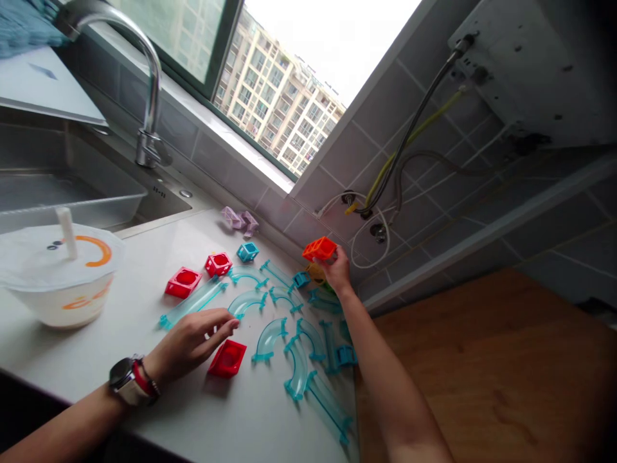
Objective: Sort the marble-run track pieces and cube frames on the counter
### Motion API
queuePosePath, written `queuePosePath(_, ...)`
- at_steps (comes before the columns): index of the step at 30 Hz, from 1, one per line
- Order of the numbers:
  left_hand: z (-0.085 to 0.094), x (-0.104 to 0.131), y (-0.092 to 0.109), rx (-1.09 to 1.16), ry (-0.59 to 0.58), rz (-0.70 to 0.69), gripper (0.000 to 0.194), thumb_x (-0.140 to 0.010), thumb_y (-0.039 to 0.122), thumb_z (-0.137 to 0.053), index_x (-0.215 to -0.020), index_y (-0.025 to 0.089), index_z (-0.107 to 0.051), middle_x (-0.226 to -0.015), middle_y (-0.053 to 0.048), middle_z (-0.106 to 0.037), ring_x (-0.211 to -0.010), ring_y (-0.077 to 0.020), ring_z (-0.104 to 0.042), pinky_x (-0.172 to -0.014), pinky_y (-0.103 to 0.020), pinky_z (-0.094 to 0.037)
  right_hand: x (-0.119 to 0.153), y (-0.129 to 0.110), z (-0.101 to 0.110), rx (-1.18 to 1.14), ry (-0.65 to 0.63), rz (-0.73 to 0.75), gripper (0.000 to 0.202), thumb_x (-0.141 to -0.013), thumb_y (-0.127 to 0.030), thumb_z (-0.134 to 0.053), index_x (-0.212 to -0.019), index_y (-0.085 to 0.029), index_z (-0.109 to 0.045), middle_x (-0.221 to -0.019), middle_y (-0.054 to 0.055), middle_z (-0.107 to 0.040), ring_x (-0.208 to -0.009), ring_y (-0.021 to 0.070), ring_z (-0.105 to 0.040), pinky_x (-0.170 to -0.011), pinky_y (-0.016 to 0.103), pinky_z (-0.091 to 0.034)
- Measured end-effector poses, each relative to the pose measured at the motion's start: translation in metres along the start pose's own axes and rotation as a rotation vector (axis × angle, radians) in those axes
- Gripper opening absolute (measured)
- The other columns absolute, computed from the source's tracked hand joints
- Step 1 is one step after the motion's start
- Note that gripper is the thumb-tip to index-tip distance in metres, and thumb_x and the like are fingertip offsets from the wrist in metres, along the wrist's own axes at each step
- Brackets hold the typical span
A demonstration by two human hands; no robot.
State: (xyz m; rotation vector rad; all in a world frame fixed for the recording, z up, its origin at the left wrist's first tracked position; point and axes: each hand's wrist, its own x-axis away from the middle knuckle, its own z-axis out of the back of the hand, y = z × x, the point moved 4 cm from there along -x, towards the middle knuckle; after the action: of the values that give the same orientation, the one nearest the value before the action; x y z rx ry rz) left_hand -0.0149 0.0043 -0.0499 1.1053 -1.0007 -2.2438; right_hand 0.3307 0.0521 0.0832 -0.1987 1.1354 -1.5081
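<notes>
My right hand point(339, 271) reaches to the far side of the counter and grips an orange block point(319, 248) with open sides. A yellow piece point(315, 273) shows partly hidden behind that hand. My left hand point(200, 337) is over the counter, fingers loosely bent and apart, with nothing in them. Near it are a red block point(228, 359) and a straight clear-teal track piece point(195, 303). Curved teal track pieces point(270, 337) lie between my hands. Two more red blocks point(184, 283) and a blue block point(247, 251) sit farther back.
A lidded cup with a straw point(62, 276) stands at the left, beside the sink point(164, 209) and its tap point(153, 96). Lilac pieces point(240, 220) lie by the wall. Cables point(385, 186) hang at the right, above a wooden panel point(482, 360).
</notes>
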Motion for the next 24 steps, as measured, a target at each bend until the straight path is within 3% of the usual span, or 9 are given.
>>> queuePosePath(2, 0.006, -0.008, 0.007, 0.019, 0.054, 0.016, 0.021, -0.102, 0.034, -0.054, -0.095, 0.019, -0.067, -0.084, -0.003, -0.068, -0.071, -0.0159, -0.062, -0.062, -0.025, -0.048, 0.021, -0.027, 0.005, -0.028, 0.017, 0.029, 0.063, -0.068, -0.041, -0.09, -0.121, -0.019, -0.066, -0.114, 0.009, -0.075, -0.106, 0.0259, -0.071, -0.093, 0.038, -0.058)
queuePosePath(5, 0.02, -0.033, 0.035, 0.006, 0.123, -0.032, 0.02, -0.099, 0.037, -0.061, -0.106, 0.02, -0.066, -0.101, -0.006, -0.07, -0.086, -0.0192, -0.067, -0.069, -0.028, -0.054, 0.059, -0.065, 0.005, -0.167, -0.036, 0.078, 0.061, -0.073, -0.04, -0.089, -0.124, -0.021, -0.062, -0.113, 0.008, -0.076, -0.101, 0.0244, -0.073, -0.092, 0.038, -0.059)
queuePosePath(9, 0.038, -0.07, 0.084, -0.077, 0.148, -0.13, 0.045, -0.091, 0.044, -0.071, -0.13, 0.024, -0.059, -0.135, -0.011, -0.061, -0.125, -0.0291, -0.059, -0.1, -0.043, -0.054, 0.1, -0.105, -0.001, -0.301, -0.153, 0.123, 0.059, -0.07, -0.035, -0.093, -0.119, -0.023, -0.064, -0.108, 0.004, -0.076, -0.097, 0.0233, -0.074, -0.09, 0.035, -0.059)
queuePosePath(12, 0.041, -0.078, 0.107, -0.084, 0.108, -0.183, 0.067, -0.086, 0.046, -0.077, -0.143, 0.026, -0.049, -0.145, -0.011, -0.055, -0.134, -0.0308, -0.054, -0.111, -0.047, -0.048, 0.117, -0.123, -0.008, -0.333, -0.264, 0.146, 0.06, -0.068, -0.037, -0.094, -0.119, -0.024, -0.066, -0.112, 0.004, -0.075, -0.101, 0.0244, -0.072, -0.092, 0.036, -0.058)
queuePosePath(16, 0.034, -0.064, 0.11, 0.001, 0.059, -0.176, 0.052, -0.093, 0.04, -0.072, -0.138, 0.026, -0.051, -0.129, -0.008, -0.067, -0.116, -0.0246, -0.067, -0.097, -0.036, -0.057, 0.127, -0.129, -0.012, -0.349, -0.42, 0.112, 0.064, -0.07, -0.04, -0.093, -0.127, -0.025, -0.067, -0.124, 0.008, -0.071, -0.113, 0.0277, -0.069, -0.101, 0.04, -0.054)
queuePosePath(20, 0.03, -0.053, 0.097, 0.047, 0.051, -0.078, 0.048, -0.093, 0.04, -0.07, -0.134, 0.022, -0.055, -0.123, -0.009, -0.071, -0.107, -0.0249, -0.071, -0.091, -0.034, -0.059, 0.127, -0.13, -0.006, -0.385, -0.488, 0.11, 0.098, -0.064, -0.046, -0.097, -0.149, -0.031, -0.05, -0.143, 0.01, -0.062, -0.131, 0.031, -0.06, -0.111, 0.044, -0.047)
queuePosePath(24, 0.031, -0.052, 0.086, -0.023, 0.0, -0.034, 0.049, -0.091, 0.041, -0.07, -0.133, 0.02, -0.058, -0.126, -0.012, -0.071, -0.11, -0.0285, -0.07, -0.094, -0.037, -0.057, 0.124, -0.136, 0.0, -0.262, -0.435, 0.195, 0.083, -0.077, -0.044, -0.089, -0.149, -0.033, -0.05, -0.141, 0.01, -0.064, -0.13, 0.0293, -0.061, -0.109, 0.045, -0.049)
